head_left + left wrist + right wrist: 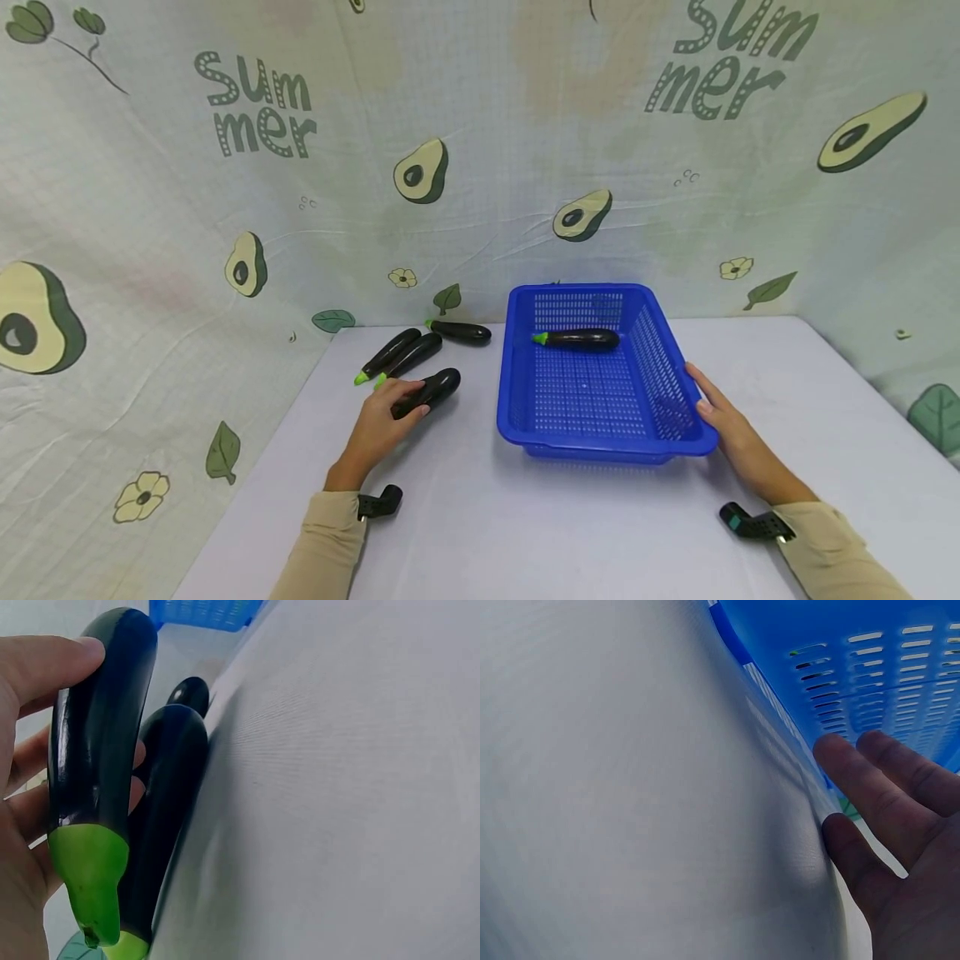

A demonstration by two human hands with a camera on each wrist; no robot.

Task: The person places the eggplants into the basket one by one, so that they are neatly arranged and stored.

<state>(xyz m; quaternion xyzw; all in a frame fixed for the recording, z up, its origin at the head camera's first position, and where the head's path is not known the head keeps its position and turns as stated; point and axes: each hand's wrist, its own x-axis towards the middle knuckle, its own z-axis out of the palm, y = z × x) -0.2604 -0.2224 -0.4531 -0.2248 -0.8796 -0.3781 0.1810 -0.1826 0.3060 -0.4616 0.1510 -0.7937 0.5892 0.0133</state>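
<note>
My left hand (384,425) grips a glossy dark eggplant (441,388), with the thumb on one side and fingers on the other. In the left wrist view, its green cap points down past the palm, and another eggplant (169,795) lies just behind it. A blue plastic basket (517,433) stands on the table to the right, with one eggplant (581,339) lying inside near its far end. At the basket's right rim, my right hand (738,433) touches the edge. Its visible fingers (885,799) extend beside the slotted wall, fairly straight in the right wrist view.
Two eggplants lie side by side beyond my left hand, including the leftmost eggplant (388,354). Another eggplant (463,333) lies near the table's back edge. A printed cloth (487,108) hangs behind the white table (480,533).
</note>
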